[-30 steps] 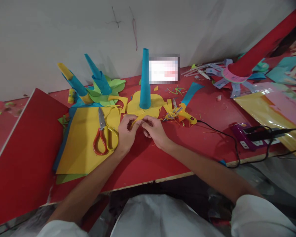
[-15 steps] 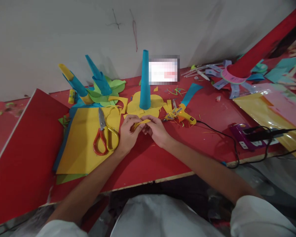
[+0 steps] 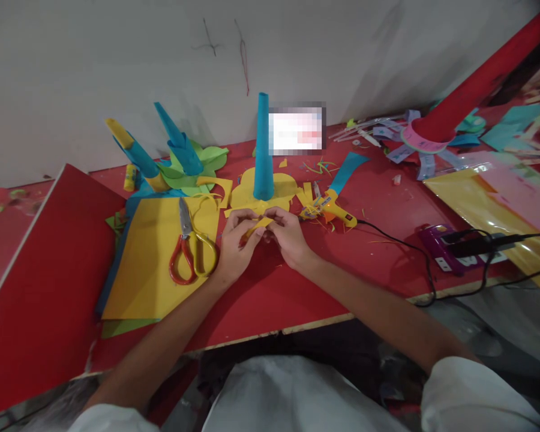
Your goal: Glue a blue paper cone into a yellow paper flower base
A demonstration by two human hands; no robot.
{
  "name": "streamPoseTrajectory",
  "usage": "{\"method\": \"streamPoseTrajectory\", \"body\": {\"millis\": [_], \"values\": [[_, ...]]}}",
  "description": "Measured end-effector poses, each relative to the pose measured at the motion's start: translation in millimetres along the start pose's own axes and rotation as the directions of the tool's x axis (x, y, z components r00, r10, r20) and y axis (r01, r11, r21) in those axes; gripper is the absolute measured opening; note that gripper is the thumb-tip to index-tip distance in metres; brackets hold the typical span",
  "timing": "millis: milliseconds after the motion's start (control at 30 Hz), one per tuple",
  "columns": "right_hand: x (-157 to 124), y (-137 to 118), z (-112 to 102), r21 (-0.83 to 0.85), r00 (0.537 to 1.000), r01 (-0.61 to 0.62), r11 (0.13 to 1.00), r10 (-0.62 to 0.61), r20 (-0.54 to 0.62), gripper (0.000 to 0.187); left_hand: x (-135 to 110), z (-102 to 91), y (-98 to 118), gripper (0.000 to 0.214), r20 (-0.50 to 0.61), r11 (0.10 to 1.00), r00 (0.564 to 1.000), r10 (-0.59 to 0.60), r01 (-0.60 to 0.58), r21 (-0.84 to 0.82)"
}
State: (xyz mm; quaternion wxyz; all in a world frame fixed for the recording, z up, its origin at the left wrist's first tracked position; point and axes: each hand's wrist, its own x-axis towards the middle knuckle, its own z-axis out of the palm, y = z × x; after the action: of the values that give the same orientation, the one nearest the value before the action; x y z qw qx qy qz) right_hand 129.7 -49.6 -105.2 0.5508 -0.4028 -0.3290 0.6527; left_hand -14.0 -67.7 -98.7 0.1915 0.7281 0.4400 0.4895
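Note:
Between my two hands is a small strip of yellow paper [image 3: 257,227], bent and pinched at the fingertips. My left hand [image 3: 237,243] is closed on its left part, thumb on top. My right hand [image 3: 288,234] grips the other end, its fingertips close to the left ones. Just beyond them a blue paper cone [image 3: 263,156] stands upright on a yellow flower-shaped paper base [image 3: 285,187]. To the left, scissors [image 3: 189,246] with red and yellow handles lie on a yellow sheet [image 3: 135,270]. A yellow glue gun [image 3: 339,210] rests to the right among paper scraps.
Behind left stand a blue cone on green petals [image 3: 213,159] and a blue-yellow paper roll [image 3: 137,156]. A red board [image 3: 40,288] leans at left. At right are a purple power strip [image 3: 445,249] with black cords, a plastic packet of paper [image 3: 459,192] and a large red cone [image 3: 486,84].
My fingers have shifted slightly on the yellow strip, which is now turned and bent a little more between them. The view has moved a touch; the other things stay put.

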Motion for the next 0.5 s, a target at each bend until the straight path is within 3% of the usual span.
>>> {"method": "streamPoseTrajectory", "body": {"millis": [300, 500], "values": [[2.0, -0.5, -4.3, -0.24, 0.978, 0.208, 0.948, -0.199, 0.063, 0.019, 2.3, -1.8, -5.0, 0.03, -0.026, 0.997, 0.999, -0.048, 0.049, 0.062], [1.6, 0.3, -4.5, -0.221, 0.975, 0.22, 0.95, -0.206, 0.082, 0.018, 2.2, -3.8, -4.8, 0.025, -0.043, 0.997, 0.999, -0.02, 0.023, 0.075]]}}
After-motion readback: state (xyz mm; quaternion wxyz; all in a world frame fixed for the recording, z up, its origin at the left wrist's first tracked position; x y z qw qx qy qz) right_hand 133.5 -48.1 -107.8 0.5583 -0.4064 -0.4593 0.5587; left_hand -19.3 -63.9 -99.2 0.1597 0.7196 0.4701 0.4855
